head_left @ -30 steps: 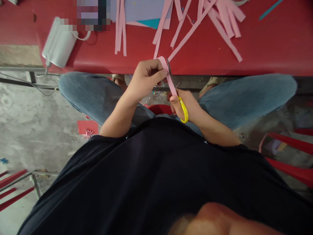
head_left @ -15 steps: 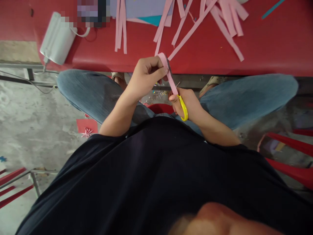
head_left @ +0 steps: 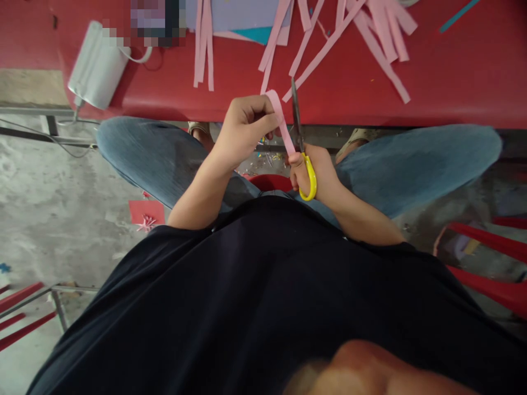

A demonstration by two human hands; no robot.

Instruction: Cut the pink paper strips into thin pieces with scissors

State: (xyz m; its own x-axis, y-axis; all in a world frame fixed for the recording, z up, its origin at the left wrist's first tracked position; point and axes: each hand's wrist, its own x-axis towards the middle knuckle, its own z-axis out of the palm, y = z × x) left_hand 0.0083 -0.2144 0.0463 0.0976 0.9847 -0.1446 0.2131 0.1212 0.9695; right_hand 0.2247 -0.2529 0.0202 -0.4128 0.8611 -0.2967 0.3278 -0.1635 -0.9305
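Observation:
Between my hands runs a narrow pink paper strip, bent over at its upper end. My left hand is closed, pinching the strip between thumb and fingers. In my right hand is a pair of scissors with yellow handles, the thumb through one loop and the blades pointing up at the table. The lower end of the strip reaches the right thumb, which appears to press on it. The blades stand just right of the strip, apart from it. The right fingers under the handles are mostly hidden.
On the red table lie several loose pink strips, purple sheets, a teal strip and a white power bank with a cable. A red chair stands at right. Paper scraps litter the floor below my hands.
The scissors have swung right, away from the pink strip, so their blades now show clear of it. My left hand has hardly moved.

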